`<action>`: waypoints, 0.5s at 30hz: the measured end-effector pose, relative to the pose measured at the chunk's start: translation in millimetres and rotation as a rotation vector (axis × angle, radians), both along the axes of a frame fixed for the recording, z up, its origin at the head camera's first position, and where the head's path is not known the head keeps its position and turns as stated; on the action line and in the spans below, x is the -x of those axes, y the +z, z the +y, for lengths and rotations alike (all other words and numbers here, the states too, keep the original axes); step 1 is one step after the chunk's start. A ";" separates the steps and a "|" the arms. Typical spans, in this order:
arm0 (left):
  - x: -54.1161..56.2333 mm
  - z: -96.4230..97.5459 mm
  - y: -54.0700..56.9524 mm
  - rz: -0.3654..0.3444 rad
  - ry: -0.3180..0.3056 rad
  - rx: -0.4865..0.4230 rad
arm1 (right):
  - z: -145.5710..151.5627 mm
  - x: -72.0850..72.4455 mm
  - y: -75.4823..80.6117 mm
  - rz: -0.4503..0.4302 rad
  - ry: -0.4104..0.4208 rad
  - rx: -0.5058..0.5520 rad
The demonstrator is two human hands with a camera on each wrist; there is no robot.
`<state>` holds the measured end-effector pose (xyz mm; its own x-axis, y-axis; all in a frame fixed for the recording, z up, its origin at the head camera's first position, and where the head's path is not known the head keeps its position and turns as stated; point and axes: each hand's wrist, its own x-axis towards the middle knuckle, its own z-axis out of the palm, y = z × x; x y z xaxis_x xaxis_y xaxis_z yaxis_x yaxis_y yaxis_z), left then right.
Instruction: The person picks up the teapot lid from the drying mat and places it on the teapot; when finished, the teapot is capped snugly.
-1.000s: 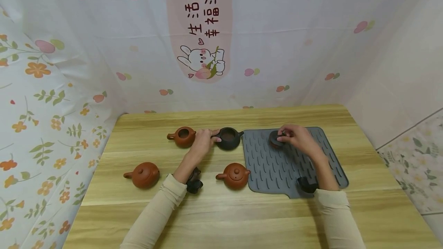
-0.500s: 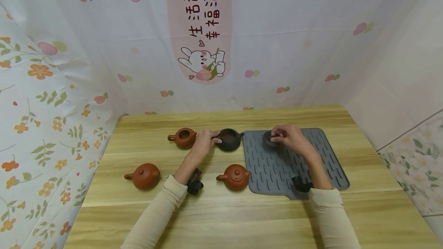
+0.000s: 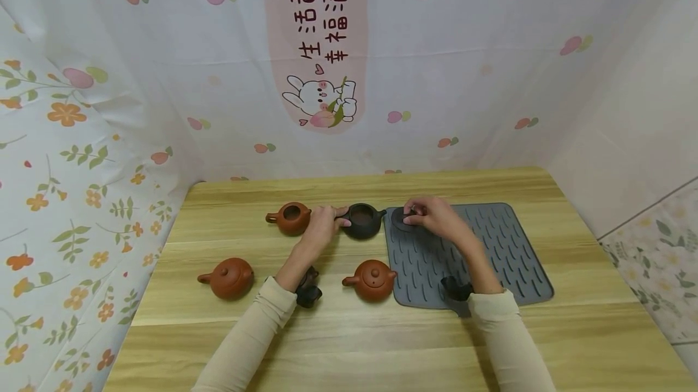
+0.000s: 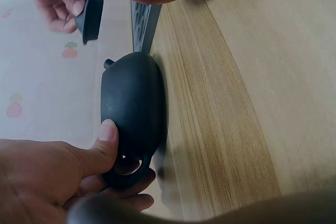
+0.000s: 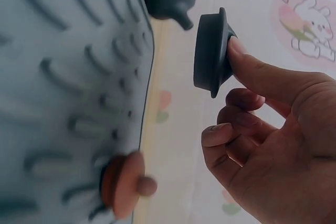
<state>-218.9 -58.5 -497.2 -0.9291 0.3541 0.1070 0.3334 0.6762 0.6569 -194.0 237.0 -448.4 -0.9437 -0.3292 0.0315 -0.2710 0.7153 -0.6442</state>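
Note:
With the left hand (image 3: 320, 226) I grip the handle of a black teapot (image 3: 364, 231), which has no lid on and stands at the back of the table. The left wrist view shows the thumb against the pot's body (image 4: 131, 98) and fingers curled round the handle. My right hand (image 3: 438, 219) pinches a black teapot lid (image 5: 210, 53) by its knob, clear of the grey mat (image 3: 504, 246). In the head view this lid is just right of the teapot's spout. In the right wrist view, an orange-brown lid (image 5: 125, 184) lies on the mat.
A lidless orange-brown teapot (image 3: 290, 219) stands left of my left hand. Two lidded ones, a left teapot (image 3: 231, 278) and a middle teapot (image 3: 373, 281), stand nearer on the wooden table (image 3: 338, 343). Fabric with printed fruit (image 3: 458, 77) hangs behind.
My right hand has carried the black lid leftward over the mat toward the black teapot. My left hand keeps its hold on the handle.

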 end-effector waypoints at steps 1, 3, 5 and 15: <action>-2.0 0.8 4.8 -0.014 0.002 -0.005 | -3.6 1.7 0.9 -0.004 0.004 0.006; 1.0 0.9 0.3 -0.020 0.007 -0.021 | -10.8 6.1 1.2 -0.002 0.016 0.016; 2.8 1.6 -2.2 -0.049 0.016 -0.049 | -18.5 10.7 0.8 0.002 0.036 0.025; 18.3 0.4 -31.6 -0.005 0.042 -0.028 | -54.7 27.3 -5.0 0.004 0.119 0.076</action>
<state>-237.2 -58.2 -528.8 -0.9436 0.3117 0.1119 0.3019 0.6708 0.6774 -221.2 182.3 -453.3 -0.8980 -0.4352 0.0638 -0.3534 0.6274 -0.6938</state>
